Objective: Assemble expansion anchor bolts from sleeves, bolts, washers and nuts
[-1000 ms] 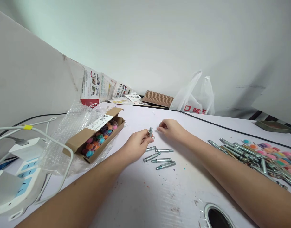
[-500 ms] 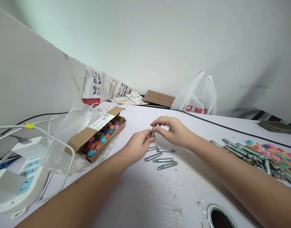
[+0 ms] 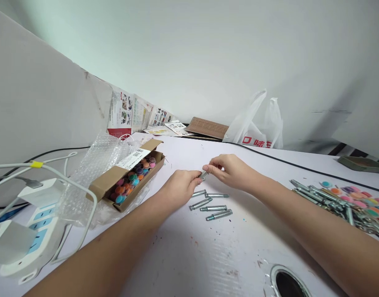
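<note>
My left hand (image 3: 180,187) and my right hand (image 3: 229,170) meet over the white table (image 3: 208,255), both pinched on one short metal bolt (image 3: 203,175) held between their fingertips. Several finished bolts (image 3: 212,205) lie in a row on the table just below my hands. To the left stands an open cardboard box (image 3: 127,175) filled with small coloured caps.
A heap of loose bolts and coloured caps (image 3: 347,200) lies at the right. Bubble wrap (image 3: 93,165), a white power strip (image 3: 25,231) and cables sit at the left. A white plastic bag (image 3: 257,128) and papers (image 3: 136,115) line the back. A round hole (image 3: 290,282) opens near the front edge.
My right hand came in from beside the bolt and took hold of it together with my left hand. The bolt went from upright to tilted between the fingertips.
</note>
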### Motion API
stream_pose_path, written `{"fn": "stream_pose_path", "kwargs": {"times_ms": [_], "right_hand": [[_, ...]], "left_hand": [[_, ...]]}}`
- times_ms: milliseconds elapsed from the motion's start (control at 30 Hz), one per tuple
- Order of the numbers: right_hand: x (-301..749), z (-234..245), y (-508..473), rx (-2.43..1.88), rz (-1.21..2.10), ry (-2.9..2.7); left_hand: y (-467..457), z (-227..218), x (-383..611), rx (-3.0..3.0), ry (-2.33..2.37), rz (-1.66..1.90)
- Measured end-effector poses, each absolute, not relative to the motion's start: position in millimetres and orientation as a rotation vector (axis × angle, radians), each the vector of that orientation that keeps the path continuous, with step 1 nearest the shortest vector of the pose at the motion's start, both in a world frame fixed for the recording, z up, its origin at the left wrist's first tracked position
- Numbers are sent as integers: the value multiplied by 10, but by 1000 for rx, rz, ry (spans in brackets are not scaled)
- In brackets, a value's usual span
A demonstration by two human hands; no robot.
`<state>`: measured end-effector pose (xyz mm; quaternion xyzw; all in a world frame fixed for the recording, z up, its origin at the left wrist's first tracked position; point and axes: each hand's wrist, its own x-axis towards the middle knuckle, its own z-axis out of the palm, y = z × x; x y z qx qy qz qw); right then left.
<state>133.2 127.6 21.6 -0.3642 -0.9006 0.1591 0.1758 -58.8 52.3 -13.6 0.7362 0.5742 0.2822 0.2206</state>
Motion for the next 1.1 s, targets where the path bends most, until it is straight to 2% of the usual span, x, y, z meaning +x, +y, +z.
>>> {"fn": "stream_pose_path", "kwargs": {"times_ms": [367,633,833,1033,1100], "right_hand": [[1333,149,1249,-1127,698,-2539],[1517,202,1176,-777,614,-2522],[1479,196,1121,-1117,569,-2586],[1523,221,1127,-827,619,-2547],[1548,238,1141,-912,733,-2605]], "left_hand": [[468,1,-558,1967,1692,831],[465,25,-583,1980,1679,792],[490,-19,-593,1986,1690,836],[498,-13,-608,1968,1698,846],[493,-17,-593,1929,1716,814]]}}
